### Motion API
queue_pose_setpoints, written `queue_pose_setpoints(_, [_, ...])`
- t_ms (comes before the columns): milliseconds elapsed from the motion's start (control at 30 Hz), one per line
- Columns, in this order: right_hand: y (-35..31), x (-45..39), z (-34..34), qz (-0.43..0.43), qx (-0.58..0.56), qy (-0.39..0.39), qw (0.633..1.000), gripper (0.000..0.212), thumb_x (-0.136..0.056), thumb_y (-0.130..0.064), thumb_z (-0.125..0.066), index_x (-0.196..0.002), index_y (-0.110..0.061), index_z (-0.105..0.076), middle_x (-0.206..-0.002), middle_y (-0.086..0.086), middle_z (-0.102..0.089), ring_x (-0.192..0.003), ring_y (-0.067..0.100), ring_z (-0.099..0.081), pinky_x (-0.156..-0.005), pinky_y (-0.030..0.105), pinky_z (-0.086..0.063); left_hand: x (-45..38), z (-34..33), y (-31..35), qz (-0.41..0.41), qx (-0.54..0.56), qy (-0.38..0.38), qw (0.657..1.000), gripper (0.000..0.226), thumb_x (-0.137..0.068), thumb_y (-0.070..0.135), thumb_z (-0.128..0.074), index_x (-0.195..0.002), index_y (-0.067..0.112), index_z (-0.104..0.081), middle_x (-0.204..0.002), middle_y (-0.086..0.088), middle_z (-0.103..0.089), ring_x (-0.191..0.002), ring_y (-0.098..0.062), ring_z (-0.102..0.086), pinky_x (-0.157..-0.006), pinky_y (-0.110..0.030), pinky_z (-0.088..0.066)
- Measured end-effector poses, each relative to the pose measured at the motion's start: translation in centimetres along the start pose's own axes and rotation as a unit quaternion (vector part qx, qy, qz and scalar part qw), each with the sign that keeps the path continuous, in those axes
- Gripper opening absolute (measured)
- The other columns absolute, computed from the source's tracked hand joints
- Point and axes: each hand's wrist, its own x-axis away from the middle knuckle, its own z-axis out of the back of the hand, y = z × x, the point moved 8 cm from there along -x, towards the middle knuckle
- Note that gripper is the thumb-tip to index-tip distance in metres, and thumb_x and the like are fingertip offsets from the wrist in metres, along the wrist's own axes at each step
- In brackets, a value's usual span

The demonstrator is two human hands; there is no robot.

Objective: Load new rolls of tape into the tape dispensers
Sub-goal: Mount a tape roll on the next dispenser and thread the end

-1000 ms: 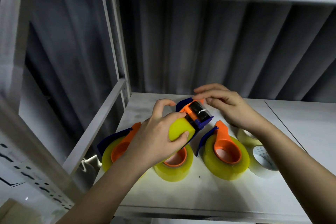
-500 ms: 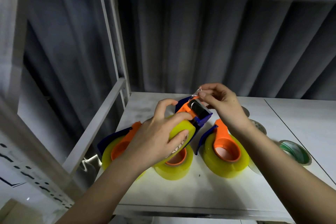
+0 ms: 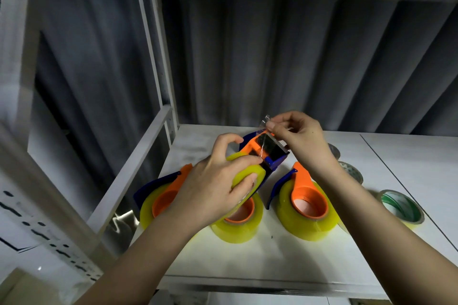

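My left hand [image 3: 213,188] grips the dispenser [image 3: 266,153] with its yellow roll [image 3: 246,176], lifted between my hands. My right hand [image 3: 295,136] pinches the tape end [image 3: 266,121] above the blade. If I pull crooked, I think the tape folds and sticks to itself.

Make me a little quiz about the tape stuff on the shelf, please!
1. True or false: the left hand grips the yellow tape roll loaded in the lifted dispenser.
2. What does the right hand pinch? A) a pen B) the clear tape end C) a green-cored roll
3. How many loaded dispensers lie on the shelf, not counting the lifted one?

Key: 1 true. 2 B. 3 three.
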Motion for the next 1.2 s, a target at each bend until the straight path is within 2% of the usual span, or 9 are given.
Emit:
queue_pose_setpoints(167, [0.5, -0.1, 0.0, -0.011, 0.042, -0.015, 0.999, 0.017, -0.087, -0.033, -0.067, -0.086, -0.016, -0.067, -0.078, 0.003, -0.069, -0.068, 0.005, -0.061, -0.055, 0.015, -0.044, 0.0, 0.3, -0.1, 0.002, -0.005, 0.0, 1.0, 0.032, -0.093, 0.043, -0.05, -0.124, 0.039, -0.056, -0.135, 0.01, -0.026, -0.079, -0.005, -0.048, -0.071, -0.016, -0.039])
queue_pose_setpoints(267, [0.4, 0.3, 0.2, -0.002, 0.032, -0.016, 0.999, 0.019, -0.088, -0.03, -0.066, -0.089, -0.012, -0.067, -0.079, 0.005, -0.07, -0.066, 0.003, -0.061, -0.051, 0.011, -0.042, 0.0, 0.3, 0.0, -0.003, -0.011, 0.0, 1.0, 0.032, -0.093, 0.044, -0.047, -0.123, 0.039, -0.058, -0.134, 0.009, -0.027, -0.078, -0.004, -0.048, -0.07, -0.016, -0.038])
queue_pose_setpoints(400, [0.5, 1.2, 0.5, 0.011, 0.013, -0.01, 1.0, 0.018, -0.091, -0.029, -0.062, -0.086, -0.012, -0.066, -0.074, -0.002, -0.067, -0.063, -0.001, -0.059, -0.053, 0.012, -0.043, 0.1, 0.3, 0.0, -0.008, -0.011, 0.0, 1.0, 0.035, -0.091, 0.045, -0.043, -0.121, 0.038, -0.059, -0.134, 0.007, -0.03, -0.078, -0.005, -0.051, -0.068, -0.017, -0.041])
queue_pose_setpoints(533, [1.6, 1.3, 0.0, -0.045, -0.018, -0.019, 0.999, 0.018, -0.092, -0.031, -0.061, -0.084, -0.015, -0.065, -0.071, -0.003, -0.065, -0.06, 0.002, -0.057, -0.049, 0.018, -0.044, 0.0, 0.3, 0.2, -0.012, -0.016, -0.004, 1.0, 0.033, -0.092, 0.044, -0.044, -0.12, 0.037, -0.06, -0.134, 0.006, -0.031, -0.078, -0.005, -0.052, -0.069, -0.017, -0.041])
queue_pose_setpoints(700, [2.2, 0.7, -0.5, -0.091, -0.021, -0.054, 0.994, 0.019, -0.088, -0.028, -0.067, -0.095, -0.011, -0.067, -0.08, 0.001, -0.068, -0.066, 0.006, -0.06, -0.052, 0.017, -0.047, 0.0, 0.1, 0.1, -0.016, -0.032, -0.017, 0.999, 0.027, -0.095, 0.04, -0.048, -0.119, 0.037, -0.06, -0.135, 0.004, -0.033, -0.075, -0.004, -0.044, -0.067, -0.011, -0.031])
queue_pose_setpoints(833, [0.7, -0.2, -0.8, 0.007, 0.093, -0.033, 0.995, 0.013, -0.085, -0.029, -0.07, -0.089, -0.017, -0.068, -0.078, -0.008, -0.067, -0.07, 0.002, -0.061, -0.063, 0.019, -0.047, 0.0, -0.5, -0.3, 0.001, -0.031, -0.041, 0.999, 0.032, -0.096, 0.042, -0.043, -0.125, 0.04, -0.055, -0.139, 0.008, -0.025, -0.081, -0.004, -0.046, -0.071, -0.014, -0.034])
queue_pose_setpoints(967, [-1.7, 0.6, -1.2, 0.148, 0.26, -0.013, 0.954, 0.02, -0.086, -0.044, -0.065, -0.093, -0.025, -0.065, -0.089, -0.013, -0.067, -0.081, 0.005, -0.063, -0.07, 0.03, -0.052, 0.1, -0.7, -0.4, 0.0, -0.036, -0.046, 0.998, 0.03, -0.096, 0.043, -0.042, -0.123, 0.04, -0.054, -0.136, 0.009, -0.023, -0.086, -0.008, -0.056, -0.071, -0.017, -0.043])
queue_pose_setpoints(1100, [-1.6, 1.3, -0.7, 0.179, 0.308, 0.012, 0.934, 0.038, -0.086, -0.06, -0.048, -0.095, -0.026, -0.063, -0.093, -0.011, -0.067, -0.08, 0.012, -0.064, -0.065, 0.036, -0.053, 0.1, -0.6, -0.8, 0.006, -0.044, -0.042, 0.998, 0.029, -0.096, 0.042, -0.042, -0.122, 0.041, -0.053, -0.136, 0.009, -0.023, -0.08, -0.006, -0.05, -0.069, -0.018, -0.04])
queue_pose_setpoints(1200, [-0.3, 1.8, 0.4, 0.126, 0.226, 0.032, 0.965, 0.032, -0.085, -0.056, -0.052, -0.093, -0.027, -0.064, -0.087, -0.012, -0.068, -0.081, 0.012, -0.065, -0.067, 0.039, -0.054, 0.1, -0.5, -1.2, 0.015, -0.036, -0.039, 0.998, 0.03, -0.095, 0.043, -0.043, -0.123, 0.042, -0.053, -0.136, 0.01, -0.023, -0.086, -0.01, -0.058, -0.071, -0.022, -0.047])
